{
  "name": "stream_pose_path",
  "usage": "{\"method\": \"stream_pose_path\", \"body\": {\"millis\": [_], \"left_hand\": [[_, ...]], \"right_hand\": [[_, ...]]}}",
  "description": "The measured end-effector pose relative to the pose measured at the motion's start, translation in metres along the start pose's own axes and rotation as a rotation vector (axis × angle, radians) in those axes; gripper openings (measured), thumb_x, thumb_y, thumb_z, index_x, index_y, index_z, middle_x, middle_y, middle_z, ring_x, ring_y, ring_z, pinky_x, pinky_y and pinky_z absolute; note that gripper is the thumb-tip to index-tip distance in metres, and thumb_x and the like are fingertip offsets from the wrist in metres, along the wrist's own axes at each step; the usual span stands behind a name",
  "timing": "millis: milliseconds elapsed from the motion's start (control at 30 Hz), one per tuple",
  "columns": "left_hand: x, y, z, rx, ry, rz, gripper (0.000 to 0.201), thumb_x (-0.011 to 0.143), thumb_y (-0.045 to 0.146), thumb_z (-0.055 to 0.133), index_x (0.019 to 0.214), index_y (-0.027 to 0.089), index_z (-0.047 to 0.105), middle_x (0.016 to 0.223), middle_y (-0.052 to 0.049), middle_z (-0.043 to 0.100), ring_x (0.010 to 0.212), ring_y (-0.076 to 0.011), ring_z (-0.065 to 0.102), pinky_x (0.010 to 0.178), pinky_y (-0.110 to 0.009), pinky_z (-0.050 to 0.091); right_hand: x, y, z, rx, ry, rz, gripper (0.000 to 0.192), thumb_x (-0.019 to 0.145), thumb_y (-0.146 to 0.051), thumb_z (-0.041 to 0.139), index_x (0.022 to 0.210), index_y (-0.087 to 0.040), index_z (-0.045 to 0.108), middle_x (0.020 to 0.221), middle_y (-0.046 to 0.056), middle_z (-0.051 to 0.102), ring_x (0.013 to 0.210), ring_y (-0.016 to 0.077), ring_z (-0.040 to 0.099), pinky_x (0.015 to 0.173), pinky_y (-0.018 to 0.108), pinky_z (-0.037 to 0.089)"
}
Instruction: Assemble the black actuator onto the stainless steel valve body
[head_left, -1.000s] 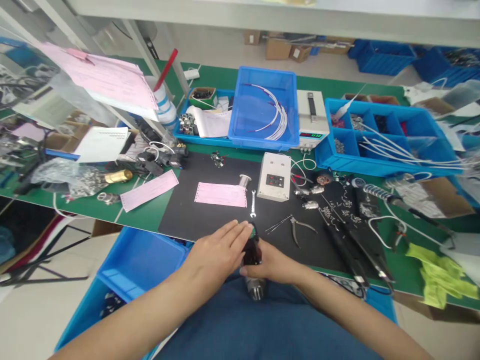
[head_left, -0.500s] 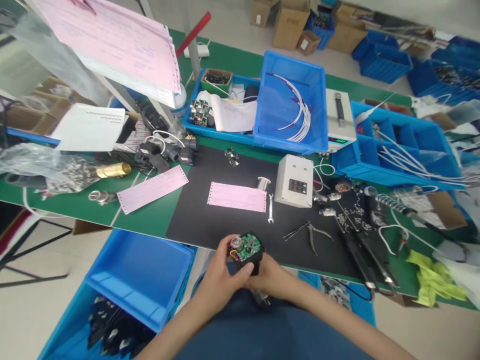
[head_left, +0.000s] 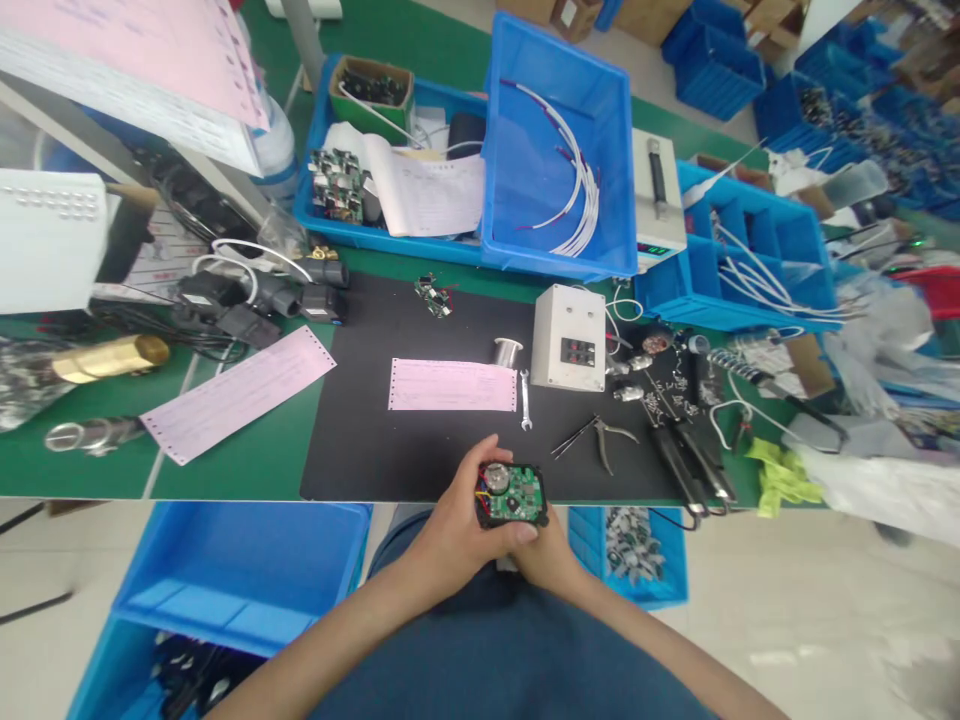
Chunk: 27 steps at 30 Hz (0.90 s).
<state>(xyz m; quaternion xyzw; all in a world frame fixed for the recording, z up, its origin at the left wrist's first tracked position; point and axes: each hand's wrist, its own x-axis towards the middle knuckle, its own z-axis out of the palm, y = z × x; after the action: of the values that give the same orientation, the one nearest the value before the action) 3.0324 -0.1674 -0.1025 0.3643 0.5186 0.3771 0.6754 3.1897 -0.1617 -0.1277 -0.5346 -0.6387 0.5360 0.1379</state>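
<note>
Between both hands sits a black housing with a green circuit board (head_left: 516,494) facing up; a round silver part and coloured wires show at its left side. My left hand (head_left: 469,515) is closed round its left side, with the thumb along the front edge. Below and to the right, my right hand (head_left: 551,548) wraps the housing from underneath, its fingers mostly hidden. Just beyond on the black mat (head_left: 352,440) lie a pink slip (head_left: 452,385), an open-end wrench (head_left: 526,402), tweezers (head_left: 574,437) and pliers (head_left: 609,440).
A grey switch box (head_left: 551,335) and a solder spool (head_left: 507,352) stand on the mat. Behind are a blue bin of white wires (head_left: 517,210) and a blue divided tray (head_left: 660,297). Open blue bins (head_left: 247,560) sit below the table edge at left.
The view has shifted, so the bench things appear farther left. The board in my hands has turned to lie more level and squarer to the view. Both hands still hold the housing.
</note>
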Motion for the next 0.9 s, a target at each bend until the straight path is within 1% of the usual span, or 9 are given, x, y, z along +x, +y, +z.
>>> {"method": "stream_pose_path", "body": {"millis": [100, 200, 300, 467, 567, 667, 767, 833, 900], "left_hand": [[-0.011, -0.011, 0.001, -0.091, 0.138, 0.054, 0.076, 0.066, 0.042, 0.073, 0.127, 0.020, 0.034, 0.126, -0.012, 0.048, 0.114, -0.0223, 0.050, 0.099, -0.037, 0.040], [-0.017, -0.018, -0.003, 0.051, 0.206, 0.148, 0.053, 0.073, 0.040, 0.066, 0.118, 0.020, 0.046, 0.120, -0.010, 0.051, 0.111, -0.0218, 0.051, 0.096, -0.036, 0.043], [-0.017, -0.016, -0.011, 0.268, 0.172, 0.264, 0.048, 0.079, 0.038, 0.060, 0.123, 0.025, 0.046, 0.127, -0.009, 0.047, 0.118, -0.0215, 0.046, 0.101, -0.037, 0.039], [-0.017, -0.011, -0.015, 0.396, 0.024, 0.346, 0.065, 0.081, 0.044, 0.055, 0.136, 0.023, 0.027, 0.140, -0.011, 0.035, 0.130, -0.0234, 0.032, 0.109, -0.040, 0.027], [-0.017, -0.008, -0.013, 0.256, 0.015, 0.310, 0.060, 0.080, 0.049, 0.053, 0.128, 0.019, 0.033, 0.128, -0.013, 0.043, 0.120, -0.0227, 0.042, 0.103, -0.038, 0.035], [-0.013, 0.000, -0.010, 0.187, 0.038, 0.180, 0.049, 0.081, 0.051, 0.049, 0.116, 0.018, 0.039, 0.111, -0.011, 0.051, 0.103, -0.0208, 0.053, 0.090, -0.036, 0.044], [-0.004, 0.011, -0.009, 0.400, 0.069, 0.012, 0.047, 0.083, 0.046, 0.046, 0.118, 0.016, 0.040, 0.111, -0.013, 0.053, 0.103, -0.0251, 0.053, 0.092, -0.043, 0.042], [0.003, 0.015, -0.008, 0.537, 0.073, -0.003, 0.050, 0.083, 0.044, 0.044, 0.122, 0.013, 0.040, 0.115, -0.016, 0.054, 0.109, -0.0287, 0.050, 0.096, -0.049, 0.038], [0.008, 0.014, -0.007, 0.553, 0.060, 0.022, 0.056, 0.084, 0.042, 0.042, 0.129, 0.010, 0.035, 0.121, -0.018, 0.052, 0.115, -0.0292, 0.047, 0.101, -0.050, 0.035]], "right_hand": [[0.001, -0.007, 0.000, -0.042, 0.029, 0.008, 0.031, 0.073, -0.023, 0.055, 0.102, -0.017, 0.061, 0.103, 0.011, 0.064, 0.095, 0.0255, 0.059, 0.084, 0.036, 0.049], [0.005, -0.016, -0.001, -0.053, -0.026, 0.043, 0.034, 0.073, -0.024, 0.058, 0.106, -0.018, 0.062, 0.103, 0.011, 0.065, 0.098, 0.0257, 0.058, 0.089, 0.039, 0.048], [0.007, -0.019, -0.001, -0.032, -0.067, -0.008, 0.030, 0.076, -0.025, 0.055, 0.104, -0.019, 0.062, 0.105, 0.010, 0.064, 0.099, 0.0250, 0.057, 0.092, 0.039, 0.046], [0.004, -0.016, 0.005, -0.019, -0.052, -0.095, 0.023, 0.074, -0.025, 0.051, 0.091, -0.017, 0.064, 0.096, 0.011, 0.065, 0.089, 0.0244, 0.059, 0.082, 0.038, 0.049], [0.004, -0.018, 0.009, 0.057, -0.090, -0.107, 0.024, 0.076, -0.026, 0.048, 0.094, -0.017, 0.062, 0.097, 0.010, 0.065, 0.085, 0.0222, 0.059, 0.078, 0.035, 0.050], [0.007, -0.022, 0.013, 0.106, -0.162, -0.039, 0.022, 0.075, -0.026, 0.052, 0.095, -0.017, 0.060, 0.093, 0.007, 0.065, 0.084, 0.0208, 0.059, 0.079, 0.034, 0.050], [0.012, -0.020, 0.015, 0.137, -0.178, 0.051, 0.021, 0.075, -0.025, 0.055, 0.093, -0.017, 0.059, 0.091, 0.007, 0.065, 0.082, 0.0200, 0.059, 0.079, 0.032, 0.051], [0.015, -0.016, 0.016, 0.130, -0.161, 0.079, 0.020, 0.074, -0.025, 0.055, 0.092, -0.017, 0.061, 0.091, 0.007, 0.066, 0.080, 0.0204, 0.061, 0.077, 0.031, 0.052], [0.017, -0.012, 0.017, 0.121, -0.137, 0.089, 0.022, 0.073, -0.027, 0.054, 0.092, -0.018, 0.062, 0.091, 0.008, 0.067, 0.081, 0.0215, 0.062, 0.077, 0.032, 0.052]]}}
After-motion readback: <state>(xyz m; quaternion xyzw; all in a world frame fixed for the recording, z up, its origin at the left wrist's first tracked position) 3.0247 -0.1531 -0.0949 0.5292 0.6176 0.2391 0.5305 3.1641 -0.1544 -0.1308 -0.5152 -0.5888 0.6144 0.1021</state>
